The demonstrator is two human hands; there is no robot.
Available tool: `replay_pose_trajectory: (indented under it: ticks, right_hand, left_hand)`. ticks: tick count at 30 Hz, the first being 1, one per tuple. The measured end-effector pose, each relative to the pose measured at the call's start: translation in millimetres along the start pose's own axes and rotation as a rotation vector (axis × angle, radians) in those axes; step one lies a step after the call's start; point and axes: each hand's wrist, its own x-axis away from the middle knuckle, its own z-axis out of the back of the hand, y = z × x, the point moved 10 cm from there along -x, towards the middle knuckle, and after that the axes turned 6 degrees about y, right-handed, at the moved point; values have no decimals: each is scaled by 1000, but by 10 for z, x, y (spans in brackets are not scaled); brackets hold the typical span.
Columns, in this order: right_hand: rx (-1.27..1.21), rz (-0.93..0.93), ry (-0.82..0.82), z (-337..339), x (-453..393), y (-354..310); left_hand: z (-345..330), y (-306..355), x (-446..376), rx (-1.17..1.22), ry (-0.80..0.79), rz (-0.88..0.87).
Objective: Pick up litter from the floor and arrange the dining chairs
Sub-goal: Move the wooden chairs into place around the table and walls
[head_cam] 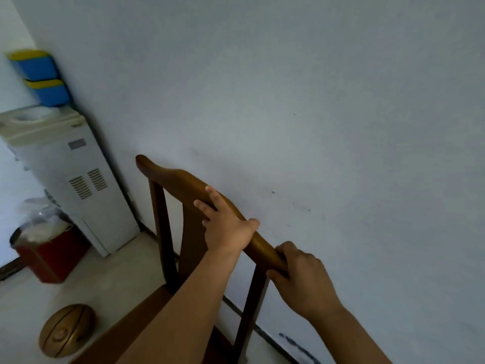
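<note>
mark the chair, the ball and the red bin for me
chair [183, 183]: head view, on the top rail of the backrest.
ball [67, 329]: head view, middle of the brown ball on the floor.
red bin [52, 256]: head view, on its red front wall.

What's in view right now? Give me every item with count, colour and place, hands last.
wooden chair: one, brown, centre, its back close to the wall
wall: one, pale grey-white, fills the upper right
water dispenser: one, white, left, against the wall
containers: two, blue with yellow tops, stacked above the dispenser
bin: one, red with a clear bag liner, left, in front of the dispenser
ball: one, brown, on the floor at lower left
floor: pale, lower left
left hand: gripping the chair's top rail, mid-span
right hand: gripping the rail's right end
</note>
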Motion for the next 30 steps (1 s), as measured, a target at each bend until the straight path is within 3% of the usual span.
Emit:
replay_pose_trajectory:
  ticks: [4, 8, 13, 20, 30]
  right_hand:
    - [6, 20, -126, -3, 200, 0]
    - [-248, 22, -344, 103, 371, 151]
    - [-339, 164, -237, 419, 203, 319]
    - [-249, 479, -390, 92, 324, 120]
    - [-373, 719, -484, -286, 798, -735]
  left_hand:
    - [-34, -20, 228, -37, -28, -43]
    - [-31, -73, 612, -77, -66, -87]
    - [36, -196, 1122, -113, -94, -83]
    - [245, -364, 1881, -74, -50, -2]
    - [971, -1040, 3226, -91, 33, 193]
